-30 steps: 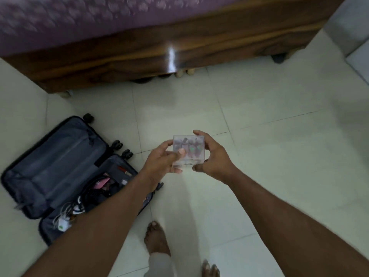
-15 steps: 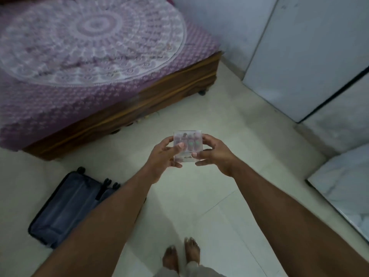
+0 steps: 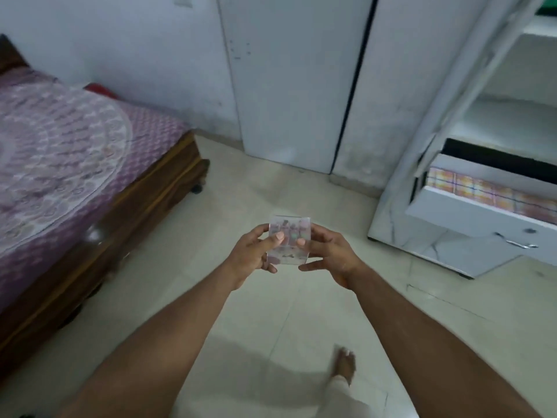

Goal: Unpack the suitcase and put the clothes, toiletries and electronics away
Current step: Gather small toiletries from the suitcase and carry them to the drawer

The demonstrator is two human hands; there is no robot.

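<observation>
I hold a small clear plastic box (image 3: 289, 236) with pink and greenish items inside, at chest height over the floor. My left hand (image 3: 254, 251) grips its left side, thumb across the front. My right hand (image 3: 328, 254) grips its right side, fingers on the front and underside. A white cabinet (image 3: 428, 230) stands at the right with an open drawer (image 3: 479, 209) holding a folded orange-and-pink checked cloth (image 3: 482, 191). The suitcase is out of view.
A wooden bed (image 3: 144, 203) with a purple patterned cover fills the left. White closed doors (image 3: 295, 95) stand ahead against the wall. Pale floor tiles (image 3: 271, 312) stretch between bed and cabinet. One of my bare feet (image 3: 345, 363) is below right.
The view has swung up and to the right, away from the suitcase toward the white cabinet. Both hands have kept hold of the clear box throughout.
</observation>
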